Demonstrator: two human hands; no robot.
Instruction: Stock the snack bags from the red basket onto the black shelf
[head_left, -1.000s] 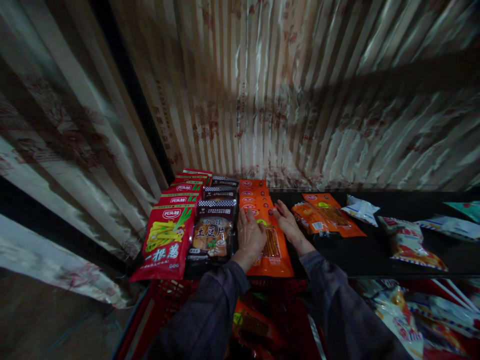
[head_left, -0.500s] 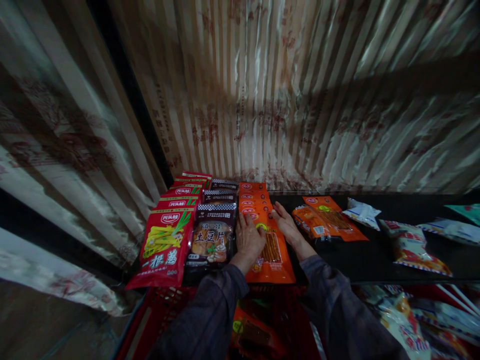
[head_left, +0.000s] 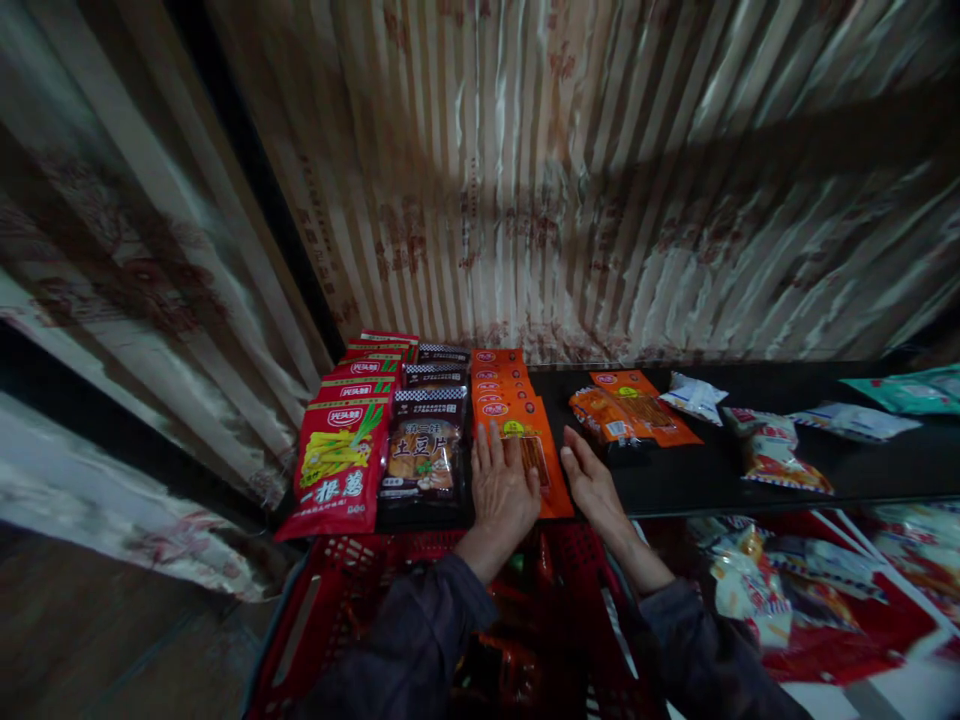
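My left hand (head_left: pixel 504 490) lies flat, fingers stretched, over the front orange snack packet (head_left: pixel 546 462) and covers its left part. On the packet's right side, my right hand (head_left: pixel 594 482) is held open with its fingers together and thumb apart, close to the edge; whether it touches I cannot tell. Several more orange packets overlap in a row behind the front one. Left of them run rows of black potato-chip packets (head_left: pixel 421 448) and red snack packets (head_left: pixel 339 465), overlapping the same way. All lie on a black shelf (head_left: pixel 660 482).
Farther right on the shelf lie other orange packets (head_left: pixel 637 410), a small white packet (head_left: pixel 694 397), a red-and-white packet (head_left: pixel 780 455) and a teal packet (head_left: pixel 907 388). Below stands a red basket (head_left: pixel 300 630) with packets inside. A striped curtain (head_left: pixel 480 200) hangs behind.
My hands have drawn back toward the shelf's front edge along the front orange packet, and the right hand sits lower beside it. The view has shifted slightly.
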